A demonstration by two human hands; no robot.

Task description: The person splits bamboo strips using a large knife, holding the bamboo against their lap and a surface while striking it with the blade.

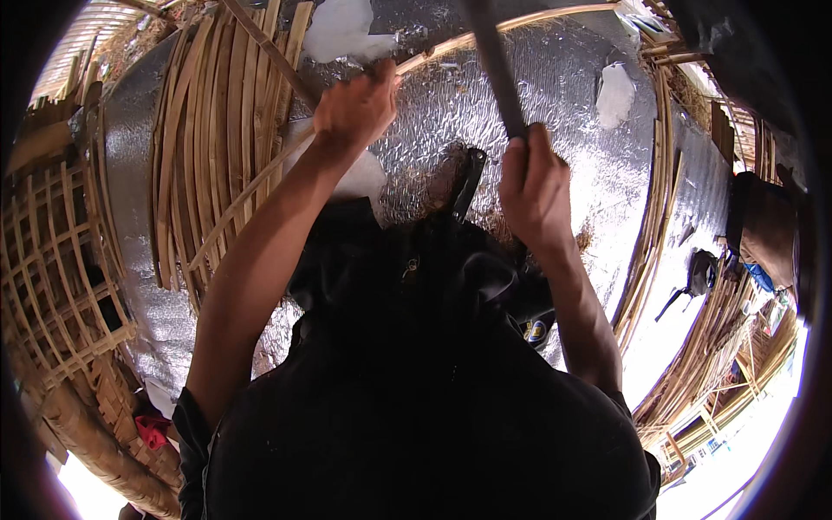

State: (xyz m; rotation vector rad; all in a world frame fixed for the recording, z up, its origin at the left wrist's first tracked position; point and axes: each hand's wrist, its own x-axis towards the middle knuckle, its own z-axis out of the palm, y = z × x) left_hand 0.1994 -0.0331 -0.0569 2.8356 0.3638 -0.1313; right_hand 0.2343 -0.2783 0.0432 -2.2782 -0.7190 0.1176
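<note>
My left hand (357,106) is closed round a long, pale bamboo strip (494,30), which runs from the far right across to the lower left and bows a little. In my right hand (539,192) is a long dark blade-like tool (496,69), slightly blurred, pointing away from me past the strip. The fingers wrap its near end, and its far tip leaves the picture at the top. A black handle-like piece (469,184) lies between my hands, close to my dark clothing; its lower end is hidden.
Many split bamboo strips (221,130) lie side by side at the left on a silvery foil sheet (433,113). A woven bamboo lattice (52,260) stands at far left. More long strips (650,217) lie to the right, with a dark bag (763,230) beyond.
</note>
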